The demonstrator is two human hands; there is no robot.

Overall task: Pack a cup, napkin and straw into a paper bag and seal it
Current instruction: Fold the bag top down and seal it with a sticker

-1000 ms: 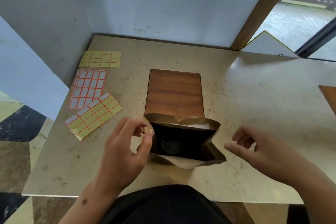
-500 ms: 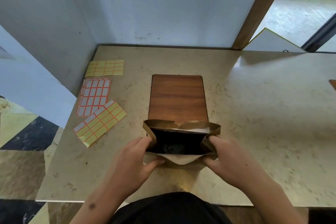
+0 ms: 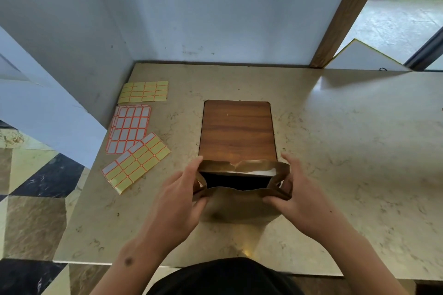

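Paper bag [image 3: 242, 201] before the wooden board [image 3: 237, 130], sticker sheets [image 3: 130, 128] left

Brown paper bag [image 3: 239, 201], upright on table, mouth open, interior dark, rim torn

No readable text, brand, number or sign appears anywhere. The three label sheets [image 3: 136, 136] at the left of the frame, lying on the worktop [image 3: 347, 132], carry only blank yellow and white stickers with orange borders.
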